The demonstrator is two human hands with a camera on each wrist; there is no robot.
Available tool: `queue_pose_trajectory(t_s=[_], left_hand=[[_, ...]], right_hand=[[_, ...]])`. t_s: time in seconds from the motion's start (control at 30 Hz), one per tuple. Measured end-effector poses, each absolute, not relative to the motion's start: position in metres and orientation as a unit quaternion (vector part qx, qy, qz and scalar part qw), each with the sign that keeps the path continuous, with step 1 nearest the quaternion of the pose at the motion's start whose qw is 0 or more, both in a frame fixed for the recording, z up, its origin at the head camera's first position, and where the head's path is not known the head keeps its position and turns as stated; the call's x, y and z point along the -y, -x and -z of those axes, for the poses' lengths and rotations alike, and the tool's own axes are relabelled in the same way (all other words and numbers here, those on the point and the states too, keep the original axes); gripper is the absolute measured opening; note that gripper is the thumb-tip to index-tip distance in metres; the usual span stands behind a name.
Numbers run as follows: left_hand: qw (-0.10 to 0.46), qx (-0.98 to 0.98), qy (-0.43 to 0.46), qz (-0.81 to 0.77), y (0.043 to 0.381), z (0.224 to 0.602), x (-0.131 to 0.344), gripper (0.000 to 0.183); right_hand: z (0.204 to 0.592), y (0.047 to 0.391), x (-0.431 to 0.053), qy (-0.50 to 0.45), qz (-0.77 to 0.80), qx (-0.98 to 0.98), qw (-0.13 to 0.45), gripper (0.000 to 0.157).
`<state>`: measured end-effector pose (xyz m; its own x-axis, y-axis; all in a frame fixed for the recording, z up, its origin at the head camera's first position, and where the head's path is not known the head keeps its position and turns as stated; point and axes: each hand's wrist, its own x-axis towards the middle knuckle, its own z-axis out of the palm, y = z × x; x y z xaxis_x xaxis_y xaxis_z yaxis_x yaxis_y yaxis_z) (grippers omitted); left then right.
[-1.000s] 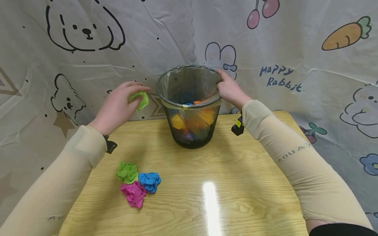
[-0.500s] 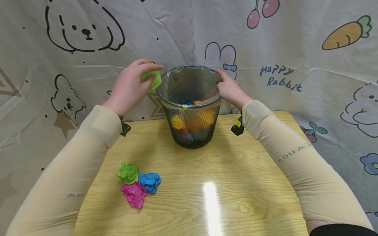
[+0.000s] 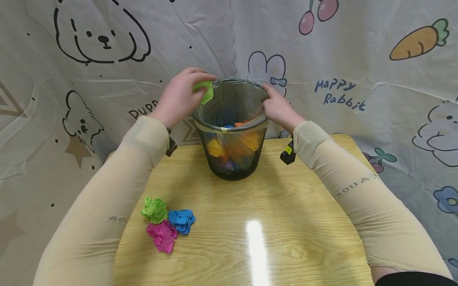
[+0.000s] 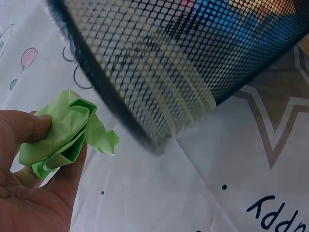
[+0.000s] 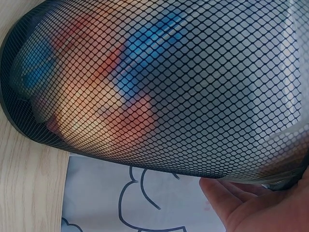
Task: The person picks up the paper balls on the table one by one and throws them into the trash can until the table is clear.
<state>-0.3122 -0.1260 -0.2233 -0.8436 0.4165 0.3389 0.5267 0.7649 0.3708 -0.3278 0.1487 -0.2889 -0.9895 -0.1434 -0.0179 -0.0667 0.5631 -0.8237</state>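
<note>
My left hand pinches a crumpled piece of light green paper between thumb and fingers, at the left of the bin's rim. In the left wrist view that green paper is folded and creased, just outside the mesh wall. A black mesh wastebasket with a clear liner stands upright at the back of the table. My right hand grips its rim on the right side. From the right wrist, fingers of the right hand show under the rim, partly cut off by the frame.
Crumpled green paper, blue paper and pink paper lie together at the left of the wooden table. Orange, yellow and blue pieces show inside the bin. A printed cloth hangs behind.
My left hand has moved up and to the right with the green paper, from left of the bin to its rim. The right hand and the wastebasket have stayed put.
</note>
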Motion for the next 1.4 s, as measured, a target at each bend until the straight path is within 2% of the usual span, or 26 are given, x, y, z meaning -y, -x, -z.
queue_pose_trajectory(t_s=[0.47,1.07,1.4], left_hand=[[0.034,0.941,0.269,0.201,0.334,0.235,0.112,0.042],[0.002,0.949,0.254,0.188,0.331,0.236,0.107,0.052],[0.003,0.952,0.252,0.171,0.33,0.236,0.112,0.054]], right_hand=[[0.289,0.327,-0.149,0.061,0.465,-0.882,0.042,0.068],[0.289,0.328,-0.15,0.063,0.464,-0.882,0.041,0.068],[0.289,0.328,-0.15,0.056,0.46,-0.885,0.043,0.069]])
